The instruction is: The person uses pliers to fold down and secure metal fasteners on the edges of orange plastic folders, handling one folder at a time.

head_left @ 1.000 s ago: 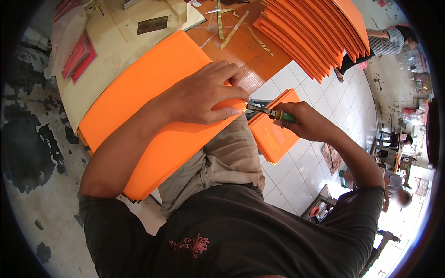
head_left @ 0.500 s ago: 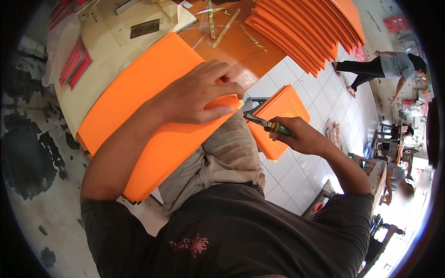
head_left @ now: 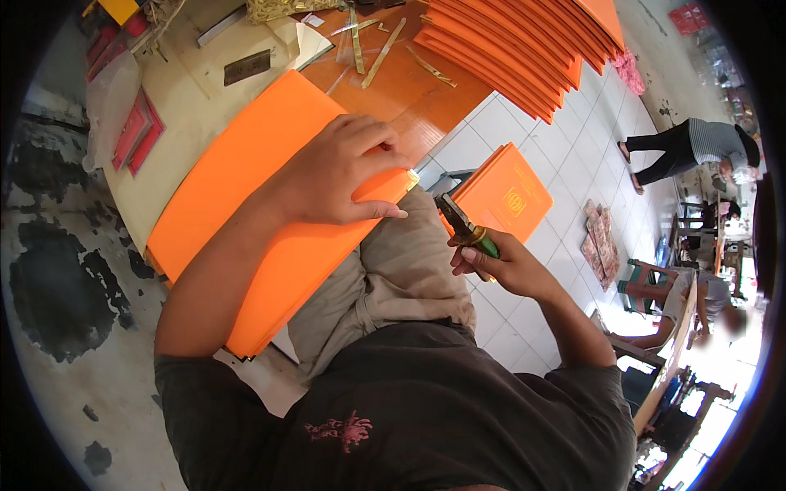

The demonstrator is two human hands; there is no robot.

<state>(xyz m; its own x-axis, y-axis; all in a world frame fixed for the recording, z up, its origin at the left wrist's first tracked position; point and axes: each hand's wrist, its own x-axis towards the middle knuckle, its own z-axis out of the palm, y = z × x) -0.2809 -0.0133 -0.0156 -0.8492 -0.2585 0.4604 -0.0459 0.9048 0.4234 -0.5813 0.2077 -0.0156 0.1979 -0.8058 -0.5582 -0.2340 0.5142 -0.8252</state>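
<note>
Orange cover point(head_left: 254, 139), large and flat, lies partly over your trousers point(head_left: 413, 262) and partly on the cream sheet point(head_left: 192, 106) to its left. It seems more than one layer thick. At its right end sits a small gold corner piece point(head_left: 412, 181), and your left hand point(head_left: 332, 176) lies across the cover just beside this piece, with the thumb apart from the bent fingers. Whether this hand grasps firmly or only rests, I cannot tell.

Your right hand point(head_left: 501, 263), to the right of the cover, is closed around green-handled pliers point(head_left: 461, 222). Their jaws point up toward the cover but do not touch the gold piece.

I judge that the step in hand is the fixing of this corner piece, in a pause between two squeezes or just after one. If the piece is loose, the next move calls for keeping the cover steady and bringing the plier tips squarely onto the metal. If it is tight, the cover can be turned to another corner.

To the right of the cover are orange books point(head_left: 512, 192); farther beyond it, a tall orange stack point(head_left: 516, 53).
</note>
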